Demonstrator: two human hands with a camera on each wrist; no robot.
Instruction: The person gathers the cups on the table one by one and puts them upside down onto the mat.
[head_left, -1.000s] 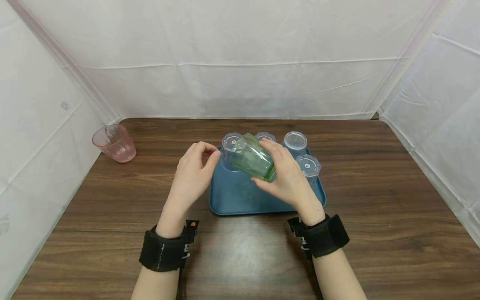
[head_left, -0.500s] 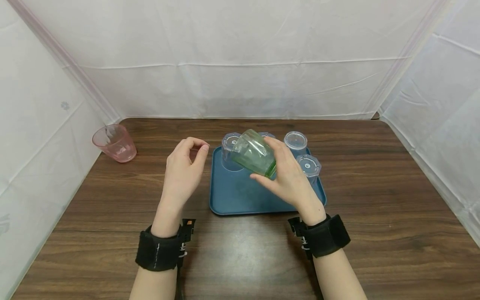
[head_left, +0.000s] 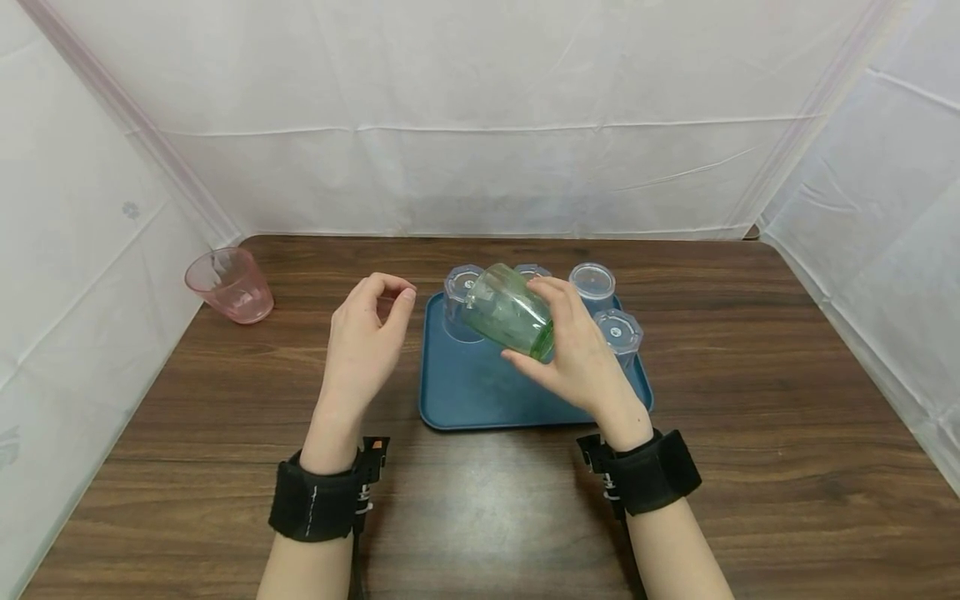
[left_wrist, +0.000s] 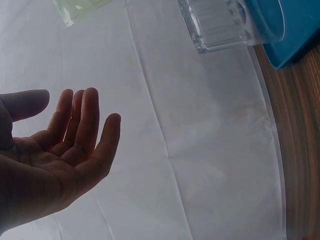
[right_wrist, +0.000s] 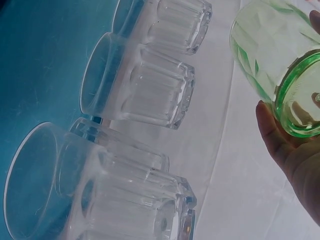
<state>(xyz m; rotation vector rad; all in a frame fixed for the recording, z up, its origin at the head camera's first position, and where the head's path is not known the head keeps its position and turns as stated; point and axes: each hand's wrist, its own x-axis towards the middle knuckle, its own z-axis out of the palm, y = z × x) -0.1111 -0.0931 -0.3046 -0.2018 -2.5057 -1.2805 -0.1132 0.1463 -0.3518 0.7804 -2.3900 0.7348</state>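
Observation:
My right hand [head_left: 581, 358] grips a green glass [head_left: 510, 312] near its base, tilted on its side with the mouth toward the upper left, above the blue tray [head_left: 480, 400]. In the right wrist view the base of this green glass [right_wrist: 305, 95] faces the camera. My left hand [head_left: 367, 337] is raised left of the tray, fingers loosely bent and holding nothing. The left wrist view shows its palm and relaxed fingers [left_wrist: 90, 120]. Upside down on the tray stand several clear glasses, among them a front right one [head_left: 618, 333] and a left one [head_left: 459, 312].
A pink glass [head_left: 232, 287] stands at the far left of the wooden table [head_left: 750, 400], beside the white sheet [head_left: 90, 208]. White sheeting also rises behind and to the right of the table. Black camera straps [head_left: 311, 500] wrap both wrists.
My left hand has drawn back to the left, away from the green glass and tray. The right hand keeps its grip on the green glass, nearly still.

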